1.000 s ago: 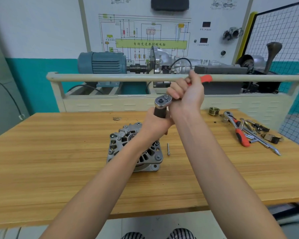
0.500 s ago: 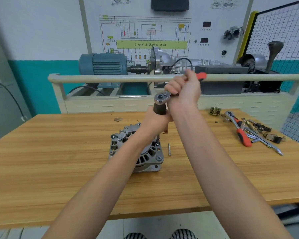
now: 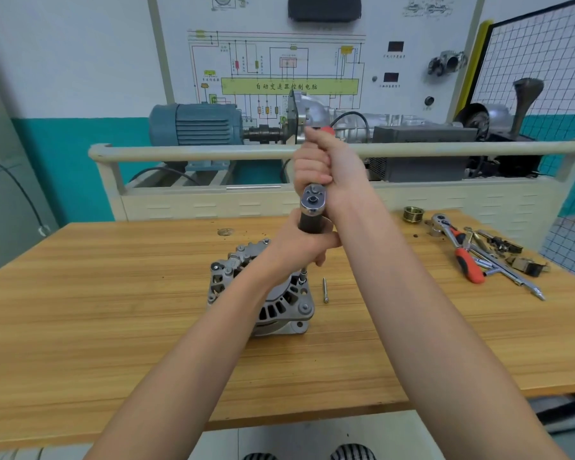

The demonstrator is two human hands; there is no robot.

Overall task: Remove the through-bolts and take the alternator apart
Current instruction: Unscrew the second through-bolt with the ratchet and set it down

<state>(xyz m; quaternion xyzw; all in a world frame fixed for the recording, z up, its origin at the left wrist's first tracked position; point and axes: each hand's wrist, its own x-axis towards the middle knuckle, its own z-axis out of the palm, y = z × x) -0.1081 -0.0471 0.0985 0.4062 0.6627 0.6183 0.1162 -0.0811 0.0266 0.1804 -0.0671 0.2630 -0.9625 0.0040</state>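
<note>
A silver alternator (image 3: 279,310) stands on the wooden bench (image 3: 113,327), partly hidden by my left forearm. A ratchet wrench (image 3: 312,199) stands over its far right edge on a dark extension and socket reaching down to a through-bolt (image 3: 303,275). My left hand (image 3: 299,247) grips the dark extension just under the ratchet head. My right hand (image 3: 326,164) grips the ratchet's red handle, which points away from me. One loose through-bolt (image 3: 325,290) lies on the bench just right of the alternator.
At the bench's far right lie a brass pulley (image 3: 413,214), a second red-handled ratchet (image 3: 458,250), extension bars and small parts (image 3: 512,260). Behind the bench a beige rail (image 3: 196,151) fronts a blue motor (image 3: 196,124) and gearbox rig. A wire mesh fence (image 3: 545,61) stands right.
My right hand has swung the ratchet handle counter-clockwise, from pointing far right to pointing almost straight away from me. My left hand stays on the extension.
</note>
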